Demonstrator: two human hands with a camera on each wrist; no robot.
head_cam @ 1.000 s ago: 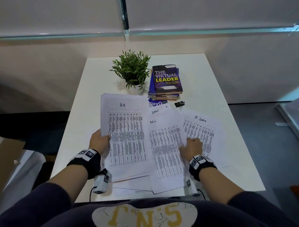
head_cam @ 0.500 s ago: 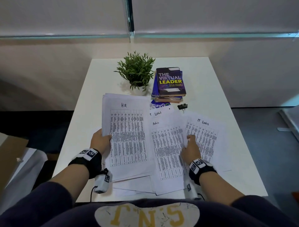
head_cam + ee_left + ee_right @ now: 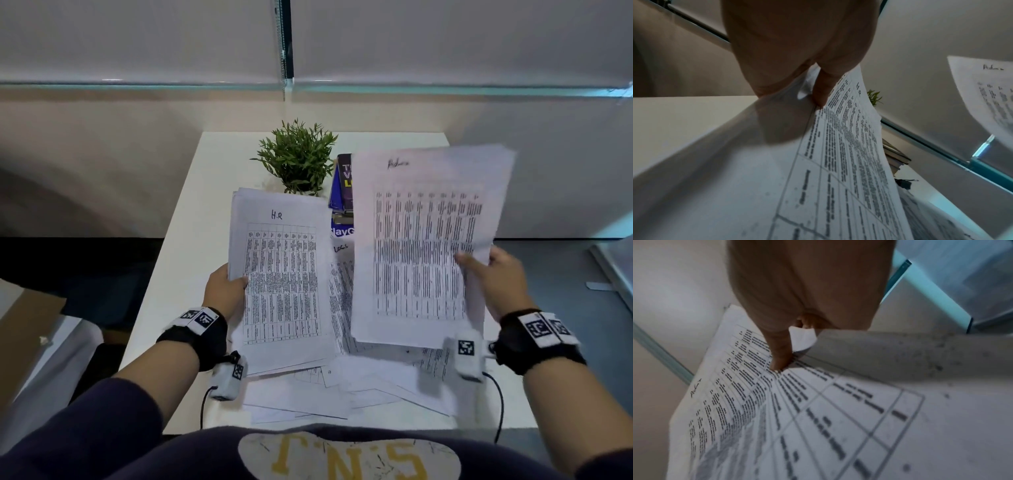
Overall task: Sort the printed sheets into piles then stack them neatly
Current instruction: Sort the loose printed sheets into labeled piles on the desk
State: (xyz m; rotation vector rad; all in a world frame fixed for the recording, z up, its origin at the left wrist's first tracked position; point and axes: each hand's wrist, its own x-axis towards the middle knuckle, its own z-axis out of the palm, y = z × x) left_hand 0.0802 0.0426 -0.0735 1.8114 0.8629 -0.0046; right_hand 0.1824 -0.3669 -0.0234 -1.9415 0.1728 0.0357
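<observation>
My left hand [image 3: 227, 289] grips the left edge of a stack of printed sheets headed "H.R" [image 3: 282, 277], thumb on top; the left wrist view shows that thumb [image 3: 823, 86] pressed on the HR stack [image 3: 838, 162]. My right hand [image 3: 493, 275] holds a printed sheet with a handwritten heading [image 3: 421, 246] raised above the table, pinched at its right edge. In the right wrist view the thumb [image 3: 780, 353] lies on the raised sheet [image 3: 777, 410]. A sheet marked "Logs" [image 3: 340, 274] lies between them, and several loose sheets [image 3: 342, 387] are spread near the front edge.
The white table [image 3: 191, 219] carries a small green potted plant [image 3: 298, 157] at the back and a stack of books [image 3: 342, 192] beside it, partly hidden by the raised sheet. A black binder clip [image 3: 904, 183] shows in the left wrist view. The floor lies to the right.
My right hand has picked a sheet up off the spread papers and raised it up and to the right. The left hand still holds the HR stack in place.
</observation>
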